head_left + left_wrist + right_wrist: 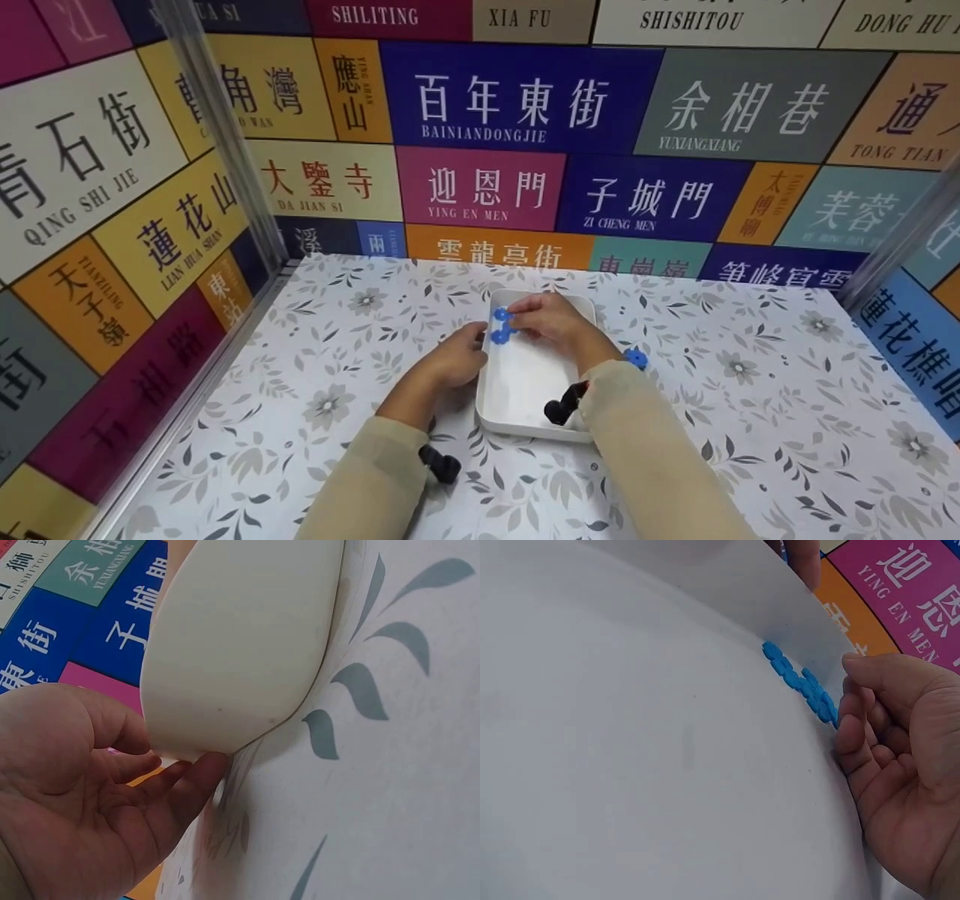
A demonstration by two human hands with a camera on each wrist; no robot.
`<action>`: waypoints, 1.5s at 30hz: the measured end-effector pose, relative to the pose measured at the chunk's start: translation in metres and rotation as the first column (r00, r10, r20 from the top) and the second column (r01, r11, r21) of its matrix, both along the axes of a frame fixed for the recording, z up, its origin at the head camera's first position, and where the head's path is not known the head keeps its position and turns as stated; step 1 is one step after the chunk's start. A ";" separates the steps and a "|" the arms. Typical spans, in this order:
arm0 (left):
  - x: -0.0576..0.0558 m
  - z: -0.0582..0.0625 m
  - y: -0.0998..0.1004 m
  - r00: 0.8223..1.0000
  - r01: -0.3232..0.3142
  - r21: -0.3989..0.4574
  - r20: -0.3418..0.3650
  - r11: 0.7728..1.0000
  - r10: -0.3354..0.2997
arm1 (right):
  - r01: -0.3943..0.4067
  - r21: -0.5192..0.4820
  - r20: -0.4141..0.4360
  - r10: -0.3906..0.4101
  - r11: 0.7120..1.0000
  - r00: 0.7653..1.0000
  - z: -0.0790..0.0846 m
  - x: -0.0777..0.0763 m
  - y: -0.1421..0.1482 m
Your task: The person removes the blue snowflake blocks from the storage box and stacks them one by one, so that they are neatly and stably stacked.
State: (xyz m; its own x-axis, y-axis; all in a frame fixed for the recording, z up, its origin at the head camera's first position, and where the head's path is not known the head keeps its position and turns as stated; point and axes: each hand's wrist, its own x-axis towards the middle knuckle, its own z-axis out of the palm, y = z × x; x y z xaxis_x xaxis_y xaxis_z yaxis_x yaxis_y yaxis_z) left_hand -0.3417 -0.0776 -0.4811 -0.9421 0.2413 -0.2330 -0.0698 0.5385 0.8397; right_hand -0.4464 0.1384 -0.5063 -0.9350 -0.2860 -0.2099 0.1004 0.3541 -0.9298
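Note:
A shallow white tray [531,375] stands on the table. My left hand [456,358] grips its left side, and in the left wrist view the fingers [199,787] bear on the outer wall near a corner. My right hand [551,319] reaches over the tray, its curled fingertips at a joined group of blue flower-shaped plastic pieces [500,336] by the left wall. Seen from the right wrist, the blue pieces [795,682] form a V whose near end meets the fingers [851,733]; those fingers partly hide the contact.
Another blue piece [636,358] lies outside the tray, beside the right sleeve [652,435]. Black camera mounts [442,465] stick out at both wrists. The table [750,420] has a floral cover, and panels of coloured signs [517,97] rise behind and at the sides.

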 end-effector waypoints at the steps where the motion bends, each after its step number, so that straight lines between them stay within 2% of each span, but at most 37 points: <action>1: 0.000 0.000 0.000 1.000 0.002 -0.001 -0.001 1.000 -0.002 | -0.014 0.018 -0.009 0.015 1.000 1.000 -0.001 0.000 0.000; 4: -0.001 -0.003 0.000 1.000 0.013 0.001 -0.024 1.000 -0.013 | -0.066 0.091 -0.042 0.070 0.994 0.997 -0.002 0.002 -0.002; 10: -0.003 -0.003 0.000 0.999 0.020 -0.021 -0.035 1.000 -0.020 | -0.119 0.258 -0.114 0.152 0.959 0.982 0.000 0.006 -0.005; 13: -0.003 -0.003 0.000 1.000 0.017 -0.025 -0.024 1.000 -0.018 | -0.127 0.293 -0.128 0.171 0.948 0.977 0.001 0.007 -0.006; 19: -0.002 -0.004 -0.001 0.997 0.035 0.001 -0.069 0.999 -0.035 | -0.147 0.358 -0.160 0.216 0.922 0.963 0.000 0.008 -0.007; 24: -0.002 -0.005 -0.001 0.997 0.038 -0.009 -0.074 0.999 -0.038 | -0.146 0.396 -0.163 0.226 0.907 0.960 0.002 0.008 -0.009; 27: -0.002 -0.005 -0.001 0.996 0.040 -0.009 -0.074 0.999 -0.040 | -0.134 0.388 -0.169 0.213 0.912 0.962 0.002 0.008 -0.009; 35: -0.002 -0.005 -0.002 0.996 0.038 -0.006 -0.079 0.999 -0.038 | -0.080 0.308 -0.210 0.150 0.948 0.966 0.001 0.010 -0.008; 40: -0.002 -0.004 -0.001 0.999 0.013 0.002 -0.039 1.000 -0.013 | -0.052 0.267 -0.183 0.104 0.962 0.978 0.003 0.007 -0.004; 42: -0.002 -0.003 -0.001 1.000 0.007 0.003 -0.030 1.000 -0.007 | -0.030 0.224 -0.190 0.073 0.974 0.979 0.006 0.006 -0.002; 45: -0.002 -0.003 0.000 0.999 0.007 0.001 -0.034 1.000 -0.007 | -0.004 0.093 -0.198 0.022 0.996 0.980 0.012 0.003 0.004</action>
